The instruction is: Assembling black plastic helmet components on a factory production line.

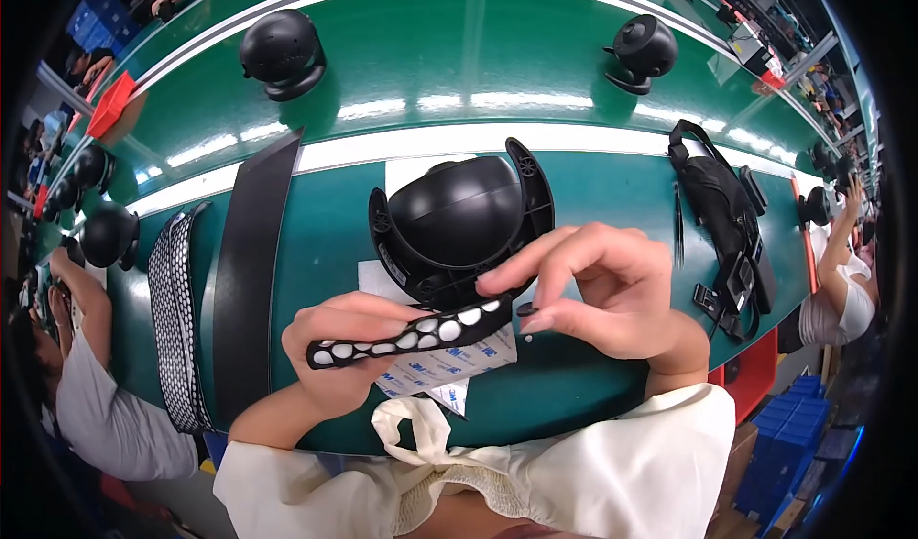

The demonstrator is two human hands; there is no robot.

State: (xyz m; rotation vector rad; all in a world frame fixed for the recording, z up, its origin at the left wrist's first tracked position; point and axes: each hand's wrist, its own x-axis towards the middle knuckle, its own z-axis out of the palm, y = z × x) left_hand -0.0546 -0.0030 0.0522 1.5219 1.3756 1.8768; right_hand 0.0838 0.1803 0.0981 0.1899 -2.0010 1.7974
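Note:
My left hand (344,348) grips a narrow black strip (430,333) dotted with white rounded spots, holding it slanted over the near edge of the table. At the strip's right end, my right hand (607,290) pinches a small dark round piece (524,309) at the thumb tip, while its index finger reaches toward the black device. That rounded black device (459,204) with two upright side arms sits just beyond both hands. Beneath the strip lies pale backing paper (492,352) with blue print. Part of the device's base is hidden behind the strip and fingers.
On the left lie a black flat panel (251,281) and a white-spotted sheet (174,319). A black strap bundle (722,223) and tweezers (678,223) lie to the right. Two black round devices (282,53) (643,51) stand on the far bench. Other people work at both sides.

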